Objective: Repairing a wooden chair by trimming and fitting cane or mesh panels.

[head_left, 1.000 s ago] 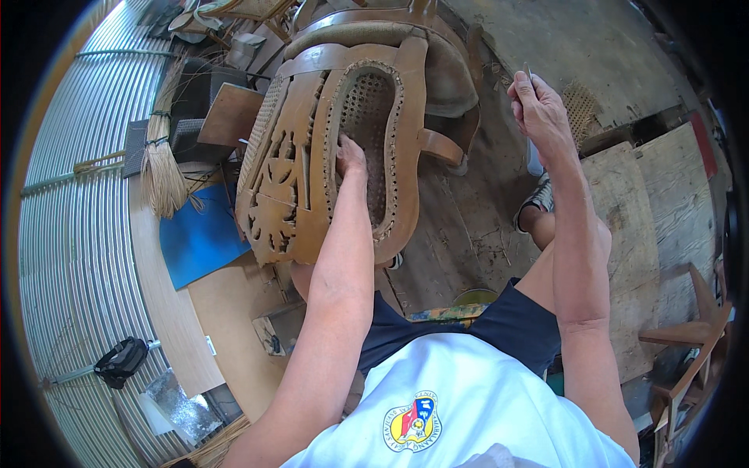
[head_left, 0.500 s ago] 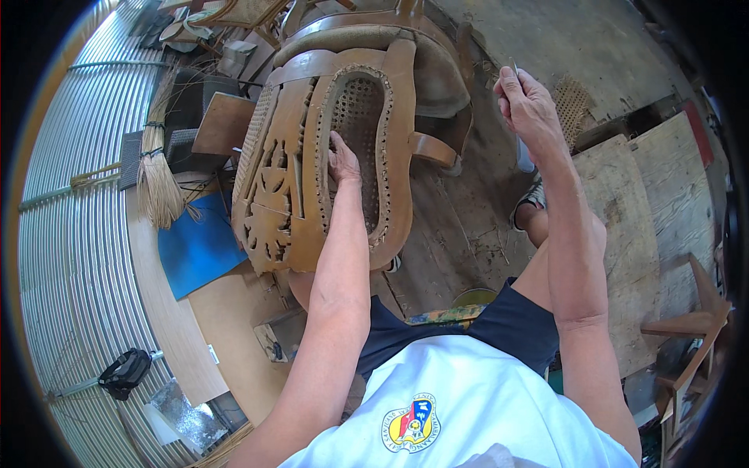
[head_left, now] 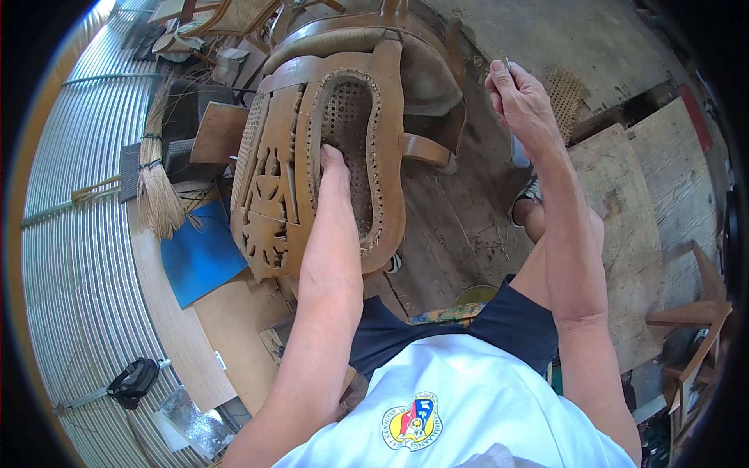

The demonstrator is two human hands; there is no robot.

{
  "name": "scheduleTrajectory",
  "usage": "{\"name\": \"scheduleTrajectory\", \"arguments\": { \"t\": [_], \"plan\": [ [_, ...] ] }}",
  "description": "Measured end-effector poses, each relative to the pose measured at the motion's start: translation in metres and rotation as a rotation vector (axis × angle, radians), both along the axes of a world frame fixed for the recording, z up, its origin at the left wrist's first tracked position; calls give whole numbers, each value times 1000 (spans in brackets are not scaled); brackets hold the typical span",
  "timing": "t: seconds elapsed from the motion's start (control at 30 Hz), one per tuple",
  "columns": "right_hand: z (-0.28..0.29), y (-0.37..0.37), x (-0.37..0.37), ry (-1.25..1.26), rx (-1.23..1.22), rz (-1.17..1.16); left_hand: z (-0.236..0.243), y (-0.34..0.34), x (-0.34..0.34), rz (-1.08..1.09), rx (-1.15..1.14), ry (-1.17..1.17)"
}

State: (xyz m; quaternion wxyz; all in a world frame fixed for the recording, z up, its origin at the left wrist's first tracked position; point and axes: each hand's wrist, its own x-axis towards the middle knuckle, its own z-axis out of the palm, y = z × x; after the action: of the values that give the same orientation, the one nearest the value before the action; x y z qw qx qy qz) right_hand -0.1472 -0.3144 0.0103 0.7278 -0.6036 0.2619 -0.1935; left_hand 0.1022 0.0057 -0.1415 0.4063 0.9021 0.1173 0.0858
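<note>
A carved brown wooden chair (head_left: pixel 392 140) lies tipped in front of me. Its long oval opening is edged with small holes, and woven cane (head_left: pixel 347 105) shows inside. My left hand (head_left: pixel 333 158) reaches into this opening at its left rim; the fingers are tucked under the wood and hidden. Raised to the right, apart from the chair, my right hand (head_left: pixel 521 97) is closed in a pinch. A thin, pointed sliver (head_left: pixel 503 57) sticks up from between thumb and fingers; its exact kind is too small to make out.
A bundle of pale cane strands (head_left: pixel 156 191) hangs at the left by a corrugated metal wall (head_left: pixel 74 257). Close by lies a blue sheet (head_left: pixel 199 261). Plywood boards (head_left: pixel 616 203) and wooden chair parts (head_left: pixel 694 312) lie on the right. A cane scrap (head_left: pixel 566 97) is behind my right hand.
My left hand has slid deeper under the opening's left rim, so its fingers no longer show. The chair appears slightly further left. My right hand stays raised, nearly unmoved.
</note>
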Motion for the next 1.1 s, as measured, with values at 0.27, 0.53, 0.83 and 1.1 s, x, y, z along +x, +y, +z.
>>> {"name": "scheduleTrajectory", "arguments": {
  "t": [0.27, 0.53, 0.83, 1.1],
  "plan": [
    [-3, -13, 0, 17, 22, -12, -40, 11, -7, 17, -43, 163],
    [6, -4, 3, -21, 7, 34, -23, 30, 1, -177, -154, -117],
    [3, -9, -2, 11, 44, 14, 25, -15, -41, -22, 24, -69],
    [-3, -13, -5, 33, -3, 12, 32, -39, -41, -68, 162, -16]
  ]
}}
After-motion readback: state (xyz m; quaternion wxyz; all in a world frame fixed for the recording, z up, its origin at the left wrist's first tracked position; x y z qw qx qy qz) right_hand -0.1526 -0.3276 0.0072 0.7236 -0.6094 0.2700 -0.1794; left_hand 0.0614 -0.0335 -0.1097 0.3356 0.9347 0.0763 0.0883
